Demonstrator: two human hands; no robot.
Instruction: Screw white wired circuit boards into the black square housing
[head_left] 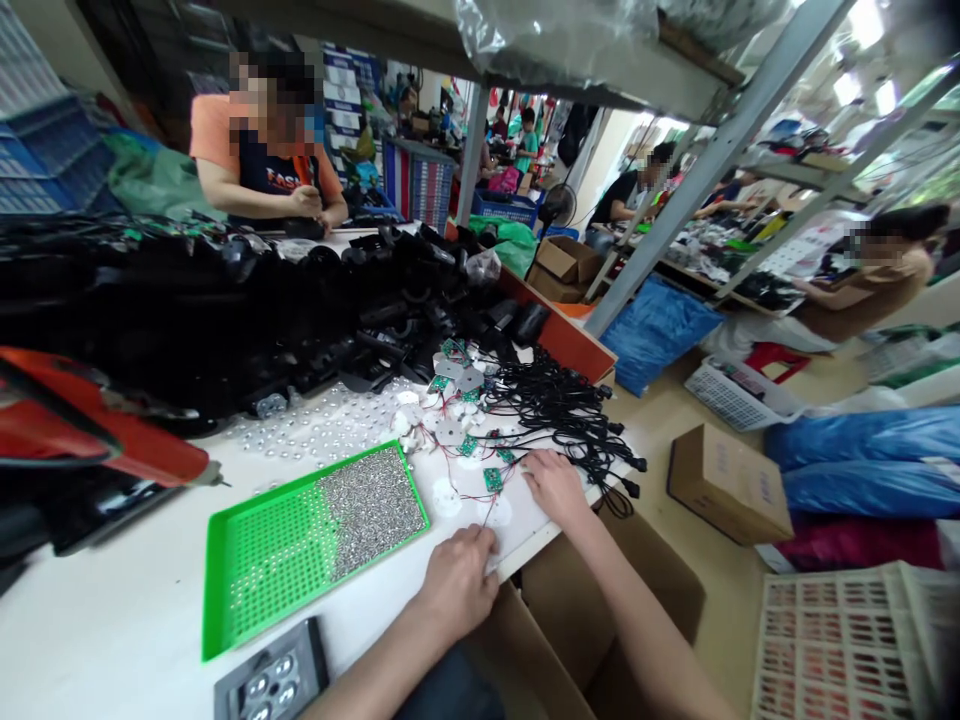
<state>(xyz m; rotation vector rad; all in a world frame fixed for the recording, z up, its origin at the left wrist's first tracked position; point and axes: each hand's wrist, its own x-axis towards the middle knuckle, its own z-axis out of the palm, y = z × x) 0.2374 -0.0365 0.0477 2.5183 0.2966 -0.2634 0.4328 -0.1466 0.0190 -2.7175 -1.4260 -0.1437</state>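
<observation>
My left hand (459, 578) is closed at the table's front edge, its fingertips pinched on a thin wire (490, 514). This wire runs up towards a small green circuit board (493, 480) with red leads. To the right, my right hand (556, 486) rests low over the tabletop with fingers curled together, beside another small green board (505, 455) and the black cables. What lies under its fingertips is hidden. Behind the hands are grey-white plates (450, 432) with red wires and more boards. A heap of black cables with plugs (570, 410) spreads to the right.
A green tray (270, 570) of small metal screws lies left of my hands. Beyond it are a red electric screwdriver (112, 425), a black part with round lenses (274, 680) and piled black housings (300, 310). Across the table sits a co-worker (270, 150). Cardboard boxes (727, 485) stand right.
</observation>
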